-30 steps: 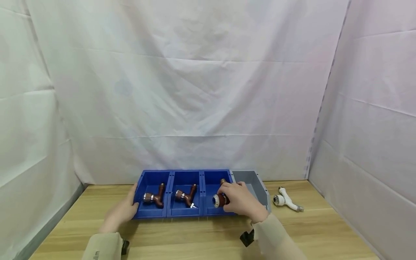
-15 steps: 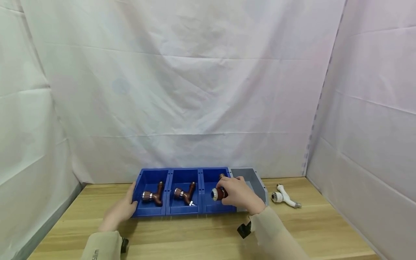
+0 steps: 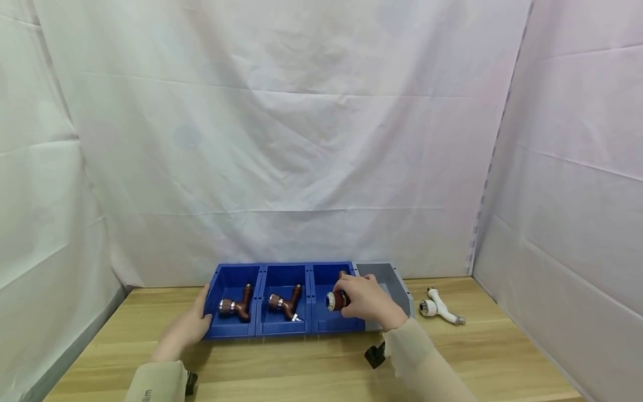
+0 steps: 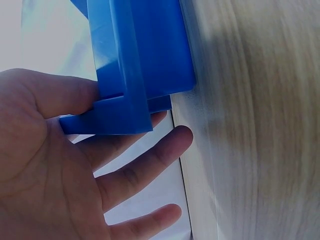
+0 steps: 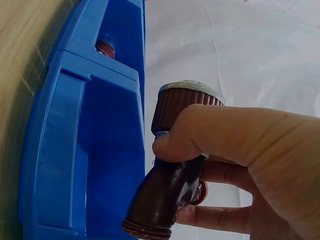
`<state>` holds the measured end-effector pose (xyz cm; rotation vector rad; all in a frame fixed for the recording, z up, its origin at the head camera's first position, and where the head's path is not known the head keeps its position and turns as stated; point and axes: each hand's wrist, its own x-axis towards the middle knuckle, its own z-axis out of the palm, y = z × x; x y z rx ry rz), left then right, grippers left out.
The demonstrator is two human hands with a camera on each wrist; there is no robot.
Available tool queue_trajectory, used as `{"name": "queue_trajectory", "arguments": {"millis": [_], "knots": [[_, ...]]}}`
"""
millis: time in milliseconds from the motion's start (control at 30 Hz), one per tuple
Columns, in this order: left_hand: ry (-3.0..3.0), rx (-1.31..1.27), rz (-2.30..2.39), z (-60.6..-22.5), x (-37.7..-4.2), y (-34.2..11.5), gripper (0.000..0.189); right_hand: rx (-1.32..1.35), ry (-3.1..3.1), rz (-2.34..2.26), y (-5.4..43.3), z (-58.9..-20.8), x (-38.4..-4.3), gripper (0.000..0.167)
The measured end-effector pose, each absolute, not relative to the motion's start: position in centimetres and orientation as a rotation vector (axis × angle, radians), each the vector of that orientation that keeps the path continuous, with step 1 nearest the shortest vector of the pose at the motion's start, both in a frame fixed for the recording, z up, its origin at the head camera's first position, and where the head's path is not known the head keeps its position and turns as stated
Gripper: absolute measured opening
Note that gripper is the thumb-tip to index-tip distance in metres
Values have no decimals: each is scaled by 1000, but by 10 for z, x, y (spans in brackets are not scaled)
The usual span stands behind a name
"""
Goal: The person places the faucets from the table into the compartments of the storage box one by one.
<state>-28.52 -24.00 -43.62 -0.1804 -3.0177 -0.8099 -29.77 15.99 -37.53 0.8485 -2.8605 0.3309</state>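
My right hand (image 3: pixel 370 301) pinches a brown faucet (image 5: pixel 155 192) by its neck, just under the ribbed knob, over the third blue bin (image 3: pixel 326 321). In the right wrist view its thumb (image 5: pixel 175 142) lies across the near side, and the knob's pale end cap points up. My left hand (image 3: pixel 188 324) grips the outer side edge of the leftmost blue bin (image 4: pixel 125 115), thumb on one side and index finger behind, other fingers spread. One brown faucet (image 3: pixel 242 306) lies in that left bin; another brown faucet (image 3: pixel 288 304), with a silvery outlet tip, lies in the second bin.
A grey bin (image 3: pixel 402 287) joins the right end of the blue row. On the wooden table (image 3: pixel 281 368) to its right lies a white faucet (image 3: pixel 439 307). White cloth (image 3: pixel 281 167) hangs behind and at both sides.
The right hand has raised the brown faucet slightly within the third bin's area and shifted it a little left. The left hand keeps its grip on the bin; the whole view has drifted slightly.
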Motion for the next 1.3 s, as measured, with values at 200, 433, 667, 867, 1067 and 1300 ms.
{"name": "queue_trajectory", "arguments": {"millis": [200, 433, 667, 867, 1067, 1300], "knots": [[-3018, -171, -813, -437, -286, -240, 72, 841, -2885, 352, 157, -376, -303, 29], [-3021, -156, -758, -436, -285, -239, 72, 819, -2911, 359, 156, -379, -307, 31], [-3062, -78, -722, -431, -284, -236, 71, 811, -2907, 400, 156, -381, -310, 32], [-3063, -69, -720, -431, -282, -236, 72, 814, -2912, 420, 156, -383, -313, 31], [-3061, -79, -720, -433, -282, -237, 73, 808, -2913, 417, 155, -387, -316, 31], [-3060, -74, -711, -433, -283, -237, 72, 823, -2904, 421, 154, -389, -319, 30]]}}
